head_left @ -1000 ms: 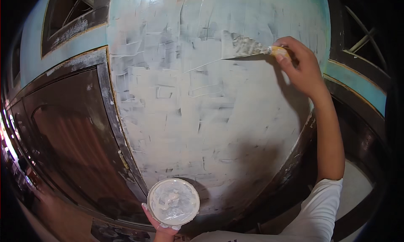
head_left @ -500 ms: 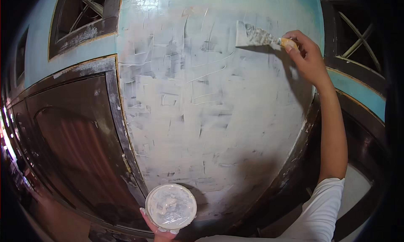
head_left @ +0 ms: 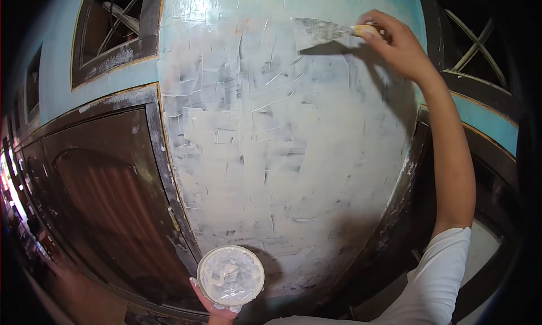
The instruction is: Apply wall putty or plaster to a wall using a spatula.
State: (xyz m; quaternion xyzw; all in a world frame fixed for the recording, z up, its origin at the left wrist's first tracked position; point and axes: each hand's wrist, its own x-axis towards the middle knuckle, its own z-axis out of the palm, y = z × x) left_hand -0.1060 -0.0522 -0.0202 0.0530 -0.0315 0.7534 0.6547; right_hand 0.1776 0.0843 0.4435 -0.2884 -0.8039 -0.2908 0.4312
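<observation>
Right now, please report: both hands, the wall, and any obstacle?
Left hand holding round tub. Right hand gripping putty knife at wall. Wall coated unevenly, blue-green at top. No obstacle visible around putty knife.

Two bare hands are in view, both mine: one right hand point(head_left: 395, 45) and one left hand point(head_left: 212, 307). I hold two things, one to each hand: one putty knife point(head_left: 326, 33) and one round tub point(head_left: 231, 247). One forearm point(head_left: 454, 161) of mine shows at length, with one white sleeve point(head_left: 437, 277). One wall section point(head_left: 243, 181) faces me. I count two window openings with crossed bars, one left opening point(head_left: 120, 20) and one right opening point(head_left: 479, 42). One wide arched door panel point(head_left: 116, 212) stands at my left; further doors are too unclear to count.
</observation>
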